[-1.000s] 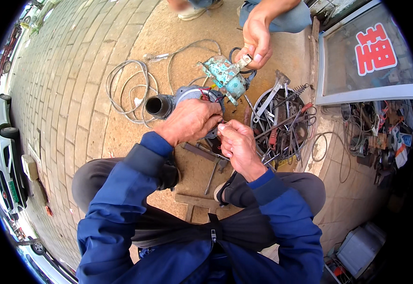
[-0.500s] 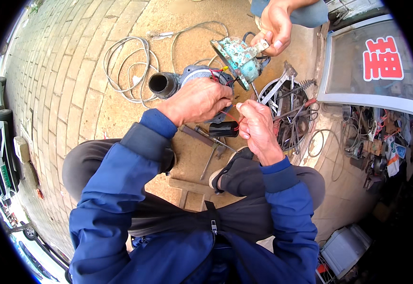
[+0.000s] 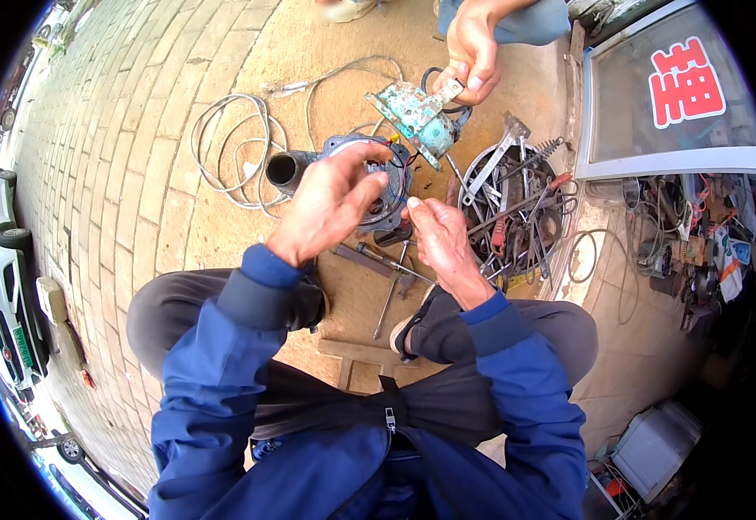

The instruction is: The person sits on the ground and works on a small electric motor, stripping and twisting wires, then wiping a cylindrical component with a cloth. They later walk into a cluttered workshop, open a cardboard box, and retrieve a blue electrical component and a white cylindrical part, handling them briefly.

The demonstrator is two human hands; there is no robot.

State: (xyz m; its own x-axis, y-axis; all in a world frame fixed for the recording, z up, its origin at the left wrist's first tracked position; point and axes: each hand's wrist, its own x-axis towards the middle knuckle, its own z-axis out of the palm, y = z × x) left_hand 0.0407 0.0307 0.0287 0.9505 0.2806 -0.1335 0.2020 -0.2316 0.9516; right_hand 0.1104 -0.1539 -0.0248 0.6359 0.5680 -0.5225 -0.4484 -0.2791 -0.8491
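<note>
My left hand (image 3: 330,201) is open over the pump's round grey motor housing (image 3: 389,192), thumb and forefinger spread, and appears to hold nothing. My right hand (image 3: 444,241) is closed in a pinch at the housing's lower right, on what looks like a thin wire. A black cylinder (image 3: 393,234) sits beside those fingertips, partly hidden. Red and dark wires run between the housing and a corroded turquoise metal cover (image 3: 421,121). Another person's hand (image 3: 473,54) holds that cover by its bracket. The pump's dark pipe mouth (image 3: 285,172) points left.
A coiled grey cable (image 3: 232,143) lies on the ground at left. A basin of tools (image 3: 517,204) stands at right, by a glass-fronted cabinet (image 3: 673,95). Hand tools (image 3: 387,270) lie before me, near a low wooden stool (image 3: 352,351). Parked cars (image 3: 9,269) are far left.
My left hand has drawn back left and down from the wires, and its fingers have parted. My right hand has shifted slightly left toward the housing. The black cylinder now shows less.
</note>
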